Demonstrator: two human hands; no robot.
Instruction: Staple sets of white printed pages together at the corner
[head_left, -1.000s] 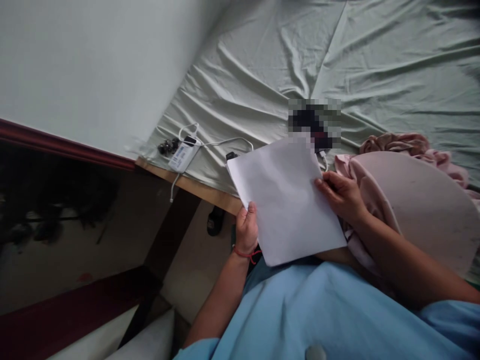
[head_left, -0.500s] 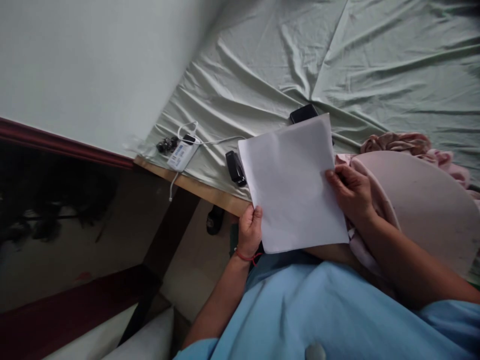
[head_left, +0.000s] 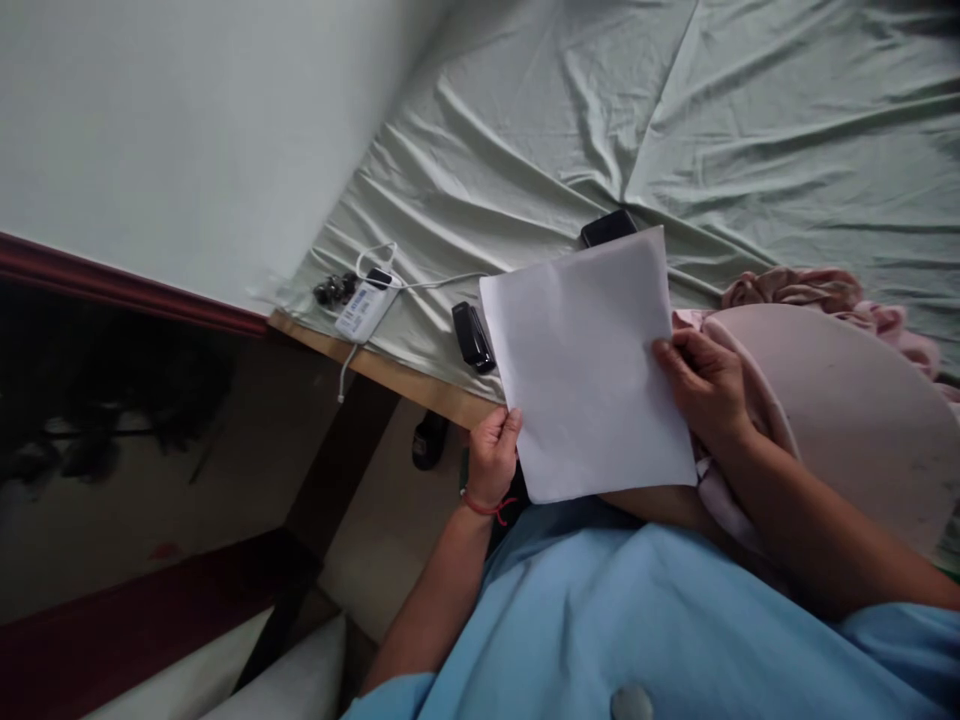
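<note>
A blank white sheet of paper, or a thin stack of it, is held up at a slight tilt over my lap. My left hand, with a red string at the wrist, pinches its left edge near the lower corner. On the opposite edge my right hand grips the paper between thumb and fingers. Close to the sheet's left edge lies a black stapler-like object. Behind the top edge a black phone is partly covered by the paper.
A pale green sheet covers the bed. A white power strip with a cable lies near the bed's wooden edge. At right are a pinkish round-edged board and crumpled pink cloth. A dark shoe is on the floor.
My left hand has shifted slightly left and up along the paper's edge. The paper has moved very slightly to the right; my right hand keeps its grip.
</note>
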